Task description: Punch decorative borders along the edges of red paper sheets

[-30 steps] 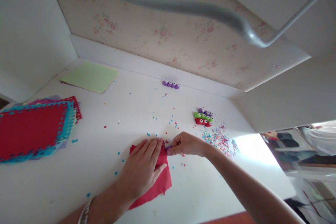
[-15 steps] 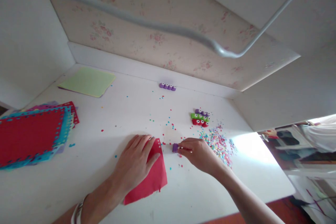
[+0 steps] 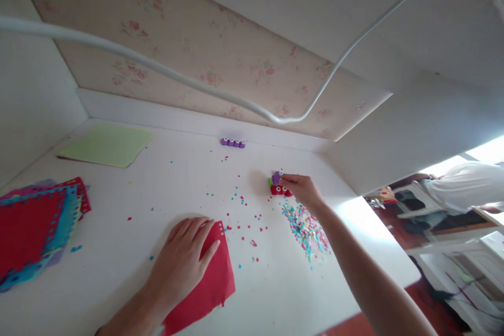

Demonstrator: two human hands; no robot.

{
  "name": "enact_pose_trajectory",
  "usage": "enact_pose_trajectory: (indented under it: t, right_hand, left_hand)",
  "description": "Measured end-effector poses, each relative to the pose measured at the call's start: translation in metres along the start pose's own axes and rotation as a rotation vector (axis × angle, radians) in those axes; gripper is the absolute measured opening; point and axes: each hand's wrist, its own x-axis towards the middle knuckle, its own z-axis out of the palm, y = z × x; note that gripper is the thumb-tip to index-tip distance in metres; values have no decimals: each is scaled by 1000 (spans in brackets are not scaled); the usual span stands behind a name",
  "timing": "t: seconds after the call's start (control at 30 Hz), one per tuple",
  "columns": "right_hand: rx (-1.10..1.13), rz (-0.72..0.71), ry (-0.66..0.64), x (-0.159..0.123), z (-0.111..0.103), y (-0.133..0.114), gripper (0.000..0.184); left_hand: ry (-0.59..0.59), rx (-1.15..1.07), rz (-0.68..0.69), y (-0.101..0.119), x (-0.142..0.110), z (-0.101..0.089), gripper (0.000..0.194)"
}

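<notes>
My left hand [image 3: 185, 254] lies flat, fingers stretched out, on a sheet of red paper [image 3: 216, 278] with small holes punched at its top corner. My right hand [image 3: 303, 189] pinches a small purple craft punch [image 3: 276, 178]. It is held over a cluster of punches at the right of the table. In that cluster a row of red punches [image 3: 280, 190] shows in front, and a bit of a green punch [image 3: 271, 182] shows behind; my fingers and the purple one hide the rest.
Several purple punches [image 3: 233, 143] stand in a row near the back wall. Punched confetti [image 3: 305, 228] is heaped at the right, with loose bits across the white table. Perforated coloured sheets [image 3: 33, 231] and pale green paper [image 3: 106, 144] lie left. A white cable [image 3: 177, 81] hangs across above.
My right hand has carried the purple punch from beside the red paper up and right to the punch cluster. My left hand stays on the paper. The view has shifted.
</notes>
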Motion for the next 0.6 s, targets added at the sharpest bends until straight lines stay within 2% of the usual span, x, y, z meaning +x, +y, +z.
enact_pose_trajectory:
  t: [0.13, 0.23, 0.47, 0.6]
  right_hand:
    - [-158, -43, 40, 42, -1, 3, 29]
    - [-289, -109, 12, 60, 7, 1, 25]
    - [-496, -234, -141, 69, 12, -3, 24]
    - [-551, -259, -148, 72, 9, -13, 25]
  left_hand:
    - [27, -8, -3, -1, 0, 0, 35]
    - [32, -17, -9, -1, -1, 0, 34]
    - [43, -20, -15, -3, 0, -3, 33]
    - [33, 5, -45, -1, 0, -11, 32]
